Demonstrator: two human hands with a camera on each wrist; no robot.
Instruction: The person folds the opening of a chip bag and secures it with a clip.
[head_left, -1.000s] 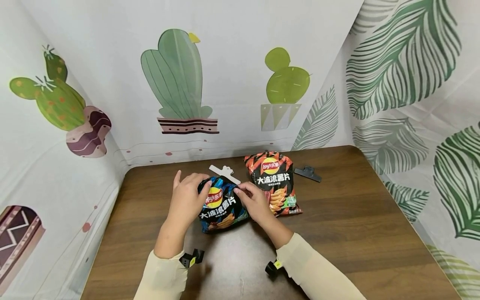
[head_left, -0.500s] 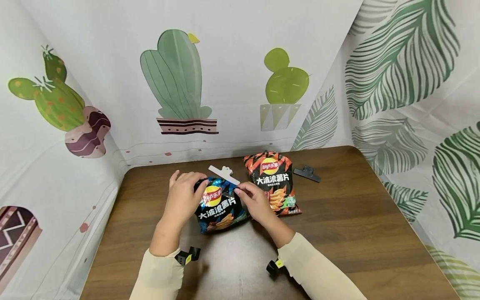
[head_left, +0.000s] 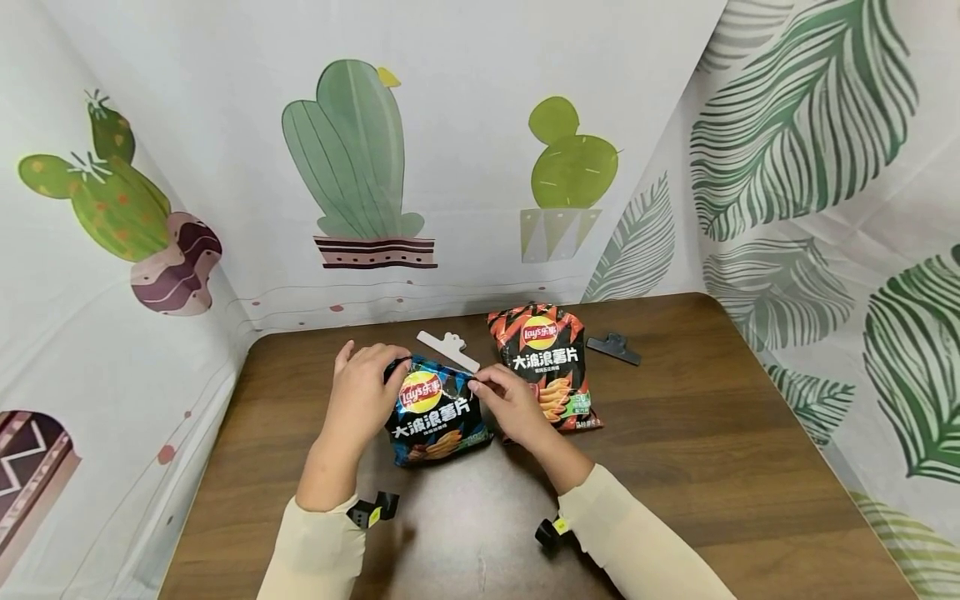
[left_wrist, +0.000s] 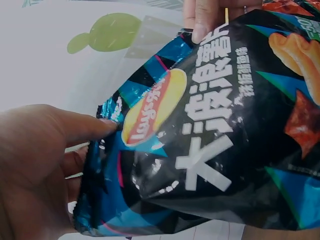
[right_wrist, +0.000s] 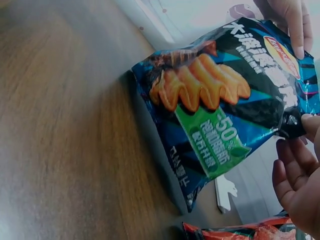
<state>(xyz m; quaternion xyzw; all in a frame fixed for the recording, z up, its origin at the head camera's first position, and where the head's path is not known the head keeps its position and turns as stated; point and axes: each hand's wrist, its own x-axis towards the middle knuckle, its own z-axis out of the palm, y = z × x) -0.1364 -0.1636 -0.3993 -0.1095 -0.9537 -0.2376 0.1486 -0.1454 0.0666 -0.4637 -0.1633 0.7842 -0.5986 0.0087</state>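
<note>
At the middle of the table, two hands pinch a blue chip bag by its top corners.

Forearms in cream sleeves reach up from seven and five o'clock; the left hand bends over the bag's ten o'clock corner, one finger sticking out, while the right hand takes the one o'clock corner, each with thumb in front and fingers behind. The bag hangs between and below both grips, bottom edge toward six o'clock; whether that edge touches the wood I cannot tell. It is glossy, blue and black, with a yellow-and-red logo, white lettering, pictured wavy chips and a green patch at four o'clock. Just beyond at twelve lies a white clip; a red chip bag sits at two, with a black clip past it.
</note>
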